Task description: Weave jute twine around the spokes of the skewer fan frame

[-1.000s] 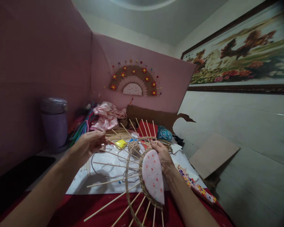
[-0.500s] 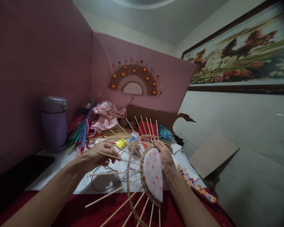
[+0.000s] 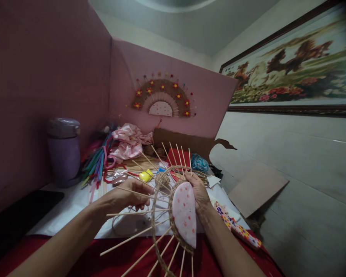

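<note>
My right hand (image 3: 198, 192) grips a half-round craft piece by its straight edge, thumb at the top. Its centre is a white padded half-circle (image 3: 185, 215) with small red prints, rimmed with braided brown twine. Thin wooden sticks (image 3: 127, 241) fan outward from that rim. An outer arc of twine (image 3: 153, 227) crosses the sticks partway along. At this arc my left hand (image 3: 138, 193) is closed in a pinch on the twine, beside the upper left sticks; its fingertips are partly hidden. A loose strand loops below it on the white sheet.
A purple flask (image 3: 64, 152) stands at left, near coloured pipe cleaners (image 3: 96, 165) and crumpled pink cloth (image 3: 128, 142). Blue yarn (image 3: 200, 162) and a yellow packet (image 3: 146, 176) lie behind the piece. A flower-patterned tool (image 3: 242, 231) rests at right. A finished-looking fan (image 3: 161, 96) hangs on the pink board.
My left hand has moved slightly right, closer to the outer twine arc. My right hand keeps its grip, and the view has shifted a little.
</note>
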The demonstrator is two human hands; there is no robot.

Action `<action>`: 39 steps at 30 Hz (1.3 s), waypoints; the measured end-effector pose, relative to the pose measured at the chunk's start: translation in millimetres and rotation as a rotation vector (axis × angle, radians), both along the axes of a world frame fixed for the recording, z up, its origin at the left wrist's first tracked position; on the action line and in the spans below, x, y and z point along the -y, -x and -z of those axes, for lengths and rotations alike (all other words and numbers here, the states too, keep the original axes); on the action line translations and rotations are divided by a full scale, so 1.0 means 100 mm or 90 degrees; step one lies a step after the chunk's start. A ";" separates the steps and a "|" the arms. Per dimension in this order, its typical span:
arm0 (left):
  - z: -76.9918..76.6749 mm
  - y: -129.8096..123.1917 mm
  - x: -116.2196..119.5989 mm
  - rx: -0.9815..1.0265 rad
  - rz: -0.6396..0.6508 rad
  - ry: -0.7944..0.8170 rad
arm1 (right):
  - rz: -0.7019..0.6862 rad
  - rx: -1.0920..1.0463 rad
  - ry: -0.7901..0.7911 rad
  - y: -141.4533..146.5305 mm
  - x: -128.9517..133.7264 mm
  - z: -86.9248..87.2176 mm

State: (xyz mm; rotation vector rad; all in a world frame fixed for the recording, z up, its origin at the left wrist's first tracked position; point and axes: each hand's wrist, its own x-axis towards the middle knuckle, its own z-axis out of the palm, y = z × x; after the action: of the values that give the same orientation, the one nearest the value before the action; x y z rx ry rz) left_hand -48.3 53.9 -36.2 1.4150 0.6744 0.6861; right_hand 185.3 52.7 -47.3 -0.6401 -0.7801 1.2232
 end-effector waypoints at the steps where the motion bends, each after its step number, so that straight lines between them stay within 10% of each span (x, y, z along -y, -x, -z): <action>1: -0.01 0.00 0.00 -0.008 0.003 -0.023 | 0.003 0.001 -0.001 0.00 0.00 0.00; 39: 0.10 -0.19 0.00 0.076 -0.126 -0.094 | -0.006 -0.003 0.018 0.10 0.03 0.08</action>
State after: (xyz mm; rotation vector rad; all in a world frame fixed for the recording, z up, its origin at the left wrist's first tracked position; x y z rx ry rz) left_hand -29.6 54.1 -46.1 1.4399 0.6867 0.9861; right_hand 175.0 50.1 -55.5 -0.6573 -0.7630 1.2458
